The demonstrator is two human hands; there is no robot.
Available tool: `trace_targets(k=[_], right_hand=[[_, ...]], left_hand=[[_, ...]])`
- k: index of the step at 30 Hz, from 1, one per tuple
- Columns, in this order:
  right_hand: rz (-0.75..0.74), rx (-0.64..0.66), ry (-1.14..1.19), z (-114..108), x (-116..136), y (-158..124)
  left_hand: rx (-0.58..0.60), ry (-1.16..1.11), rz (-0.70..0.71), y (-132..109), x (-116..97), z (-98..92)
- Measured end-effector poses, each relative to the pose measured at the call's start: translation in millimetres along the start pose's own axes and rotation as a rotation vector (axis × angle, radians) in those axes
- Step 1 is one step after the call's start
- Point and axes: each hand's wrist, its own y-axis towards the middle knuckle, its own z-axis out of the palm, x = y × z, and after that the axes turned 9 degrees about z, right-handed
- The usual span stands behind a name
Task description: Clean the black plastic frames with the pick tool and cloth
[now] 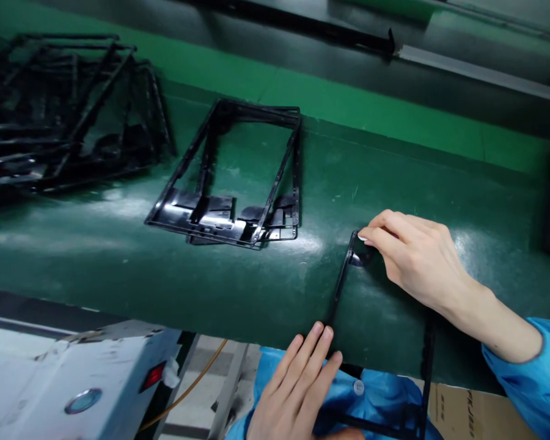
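A thin black plastic frame (340,287) lies partly on the green belt (256,287) and hangs over its near edge toward my lap. My right hand (415,256) pinches the frame's far corner, fingers closed round it. My left hand (297,385) rests with its fingers stretched flat and together on the frame's near part, at the belt's front edge. Most of the frame's right side is hidden under my right arm.
A small stack of black frames (231,177) lies on the belt ahead. A bigger heap of frames (59,116) sits far left. A white machine box with a red switch (152,376) stands at lower left. A cardboard box (472,415) is at lower right.
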Motion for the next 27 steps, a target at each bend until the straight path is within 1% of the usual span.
trace_targets(k=[2, 3, 7, 10, 14, 17, 19, 23, 25, 27], right_hand=[[-0.041, -0.036, -0.075, -1, -1, 4], [-0.060, -0.051, -0.101, -2, -1, 6], [-0.125, -0.082, -0.146, -1, 0, 14], [-0.187, -0.068, -0.179, -1, 1, 19], [-0.258, -0.076, -0.210, -1, 0, 25], [-0.285, -0.074, -0.187, -1, -1, 26], [-0.307, -0.061, -0.154, -1, 0, 25], [-0.358, 0.010, -0.039, -4, 7, 19], [-0.360, 0.047, -0.007, -5, 9, 18], [-0.332, 0.052, -0.018, -4, 9, 18]], left_hand=[[-0.021, 0.017, -0.050, -2, 0, 0.9], [-0.013, 0.024, -0.053, -2, 0, 1.0], [0.011, 0.049, 0.017, 1, 5, -1.4], [0.013, 0.043, 0.018, 8, 9, -5.9], [0.062, 0.022, 0.056, 15, 12, -13.1], [0.084, 0.022, 0.068, 15, 12, -15.5], [0.100, 0.024, 0.045, 15, 11, -15.2], [0.095, 0.018, 0.030, 14, 9, -12.7], [0.089, 0.009, 0.029, 13, 9, -12.0], [0.098, 0.000, 0.022, 12, 10, -12.1]])
